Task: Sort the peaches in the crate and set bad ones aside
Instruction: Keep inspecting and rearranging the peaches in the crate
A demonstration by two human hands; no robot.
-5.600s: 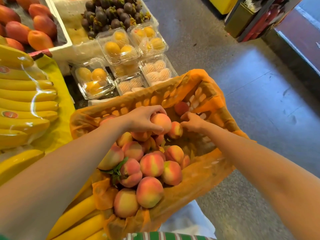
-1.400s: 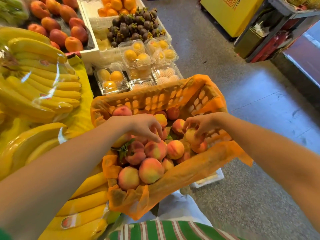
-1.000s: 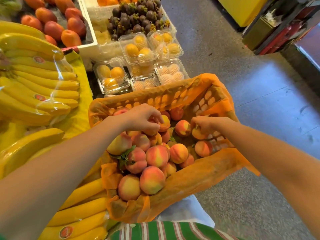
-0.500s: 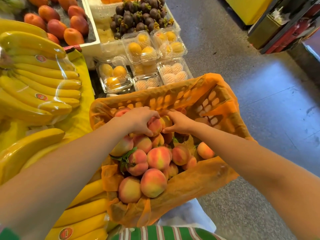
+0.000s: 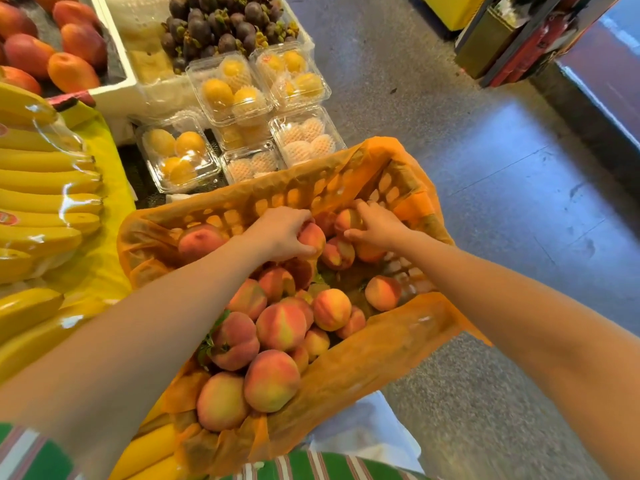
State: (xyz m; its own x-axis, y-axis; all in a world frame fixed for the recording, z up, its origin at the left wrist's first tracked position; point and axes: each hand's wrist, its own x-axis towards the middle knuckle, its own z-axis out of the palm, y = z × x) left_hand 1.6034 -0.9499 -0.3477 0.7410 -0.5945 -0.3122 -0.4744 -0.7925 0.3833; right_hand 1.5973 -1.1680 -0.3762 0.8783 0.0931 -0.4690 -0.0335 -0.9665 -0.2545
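Both hands are closed on fruit: your left hand (image 5: 282, 233) is wrapped around a peach (image 5: 312, 237) at the far side of the pile, and your right hand (image 5: 375, 226) has its fingers curled over another peach (image 5: 347, 219) up against the crate's far wall. Half a second ago the two hands were bunched together over the same spot; now they've split, each with its own fruit, and the right one has pushed out toward the back corner of the crate (image 5: 412, 188). A second ago that right hand was working lower along the right wall, so you're moving through the far end piece by piece. That reads as inspection in full swing, not rejection yet: nothing is leaving the crate. Whether either peach is actually lifted clear or just being rolled in place, I can't quite say, since your fingers hide the contact. The rest of the peaches (image 5: 280, 327) sit heaped at the near-left of the orange-lined crate, with bare liner showing on the right side. One loose peach (image 5: 382, 292) lies alone by the right wall. No bad one is visibly set aside, so there's plenty of sorting ahead, and you'll need a spot for rejects.
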